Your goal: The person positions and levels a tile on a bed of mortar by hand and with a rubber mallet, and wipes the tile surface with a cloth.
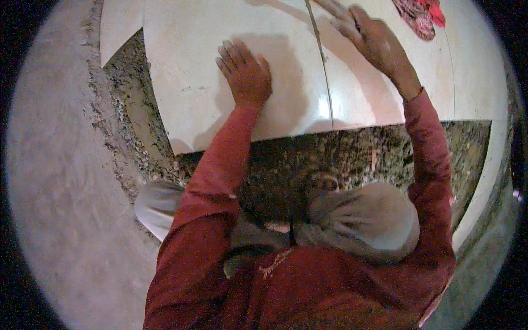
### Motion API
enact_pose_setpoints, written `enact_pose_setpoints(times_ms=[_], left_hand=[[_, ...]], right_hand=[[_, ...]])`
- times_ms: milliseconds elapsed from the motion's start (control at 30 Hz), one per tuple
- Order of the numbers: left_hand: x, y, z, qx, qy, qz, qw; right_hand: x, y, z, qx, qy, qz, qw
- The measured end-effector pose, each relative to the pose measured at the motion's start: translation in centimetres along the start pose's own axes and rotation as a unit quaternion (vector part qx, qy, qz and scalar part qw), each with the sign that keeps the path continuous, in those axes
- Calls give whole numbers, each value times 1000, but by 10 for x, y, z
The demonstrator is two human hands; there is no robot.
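Observation:
My left hand lies palm down on a large cream tile, fingers stretched out. At the upper right, my right hand is over the neighbouring cream tile, fingers around a long narrow thing that runs out of the top edge and cannot be made out. A thin straight seam parts the two tiles. The near tile edge borders a strip of rough dark bedding.
A crumpled red patterned cloth lies on the tiles at top right. An angular tile piece sits top left, beside gritty mortar. Grey concrete floor spans the left. My bent knees are near the bedding; a narrow pale strip runs down the right.

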State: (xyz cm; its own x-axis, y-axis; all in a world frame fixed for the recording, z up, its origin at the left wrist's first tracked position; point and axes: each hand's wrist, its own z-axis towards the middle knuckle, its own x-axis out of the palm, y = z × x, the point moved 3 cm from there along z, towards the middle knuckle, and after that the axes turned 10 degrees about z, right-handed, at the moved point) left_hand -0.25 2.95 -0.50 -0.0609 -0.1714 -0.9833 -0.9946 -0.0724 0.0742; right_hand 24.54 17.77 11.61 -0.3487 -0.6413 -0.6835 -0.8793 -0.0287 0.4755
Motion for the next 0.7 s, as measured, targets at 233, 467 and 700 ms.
enact_pose_setpoints(times_ms=[233, 467, 700], left_hand=[[-4, 31, 166, 6, -231, 49, 972], [-6, 52, 159, -28, -236, 73, 969], [4, 41, 166, -5, -273, 90, 958]], right_hand=[[3, -19, 108, -249, -266, 102, 925], [-44, -53, 75, -165, -335, 165, 913], [-79, -257, 12, 118, -643, -2, 757]])
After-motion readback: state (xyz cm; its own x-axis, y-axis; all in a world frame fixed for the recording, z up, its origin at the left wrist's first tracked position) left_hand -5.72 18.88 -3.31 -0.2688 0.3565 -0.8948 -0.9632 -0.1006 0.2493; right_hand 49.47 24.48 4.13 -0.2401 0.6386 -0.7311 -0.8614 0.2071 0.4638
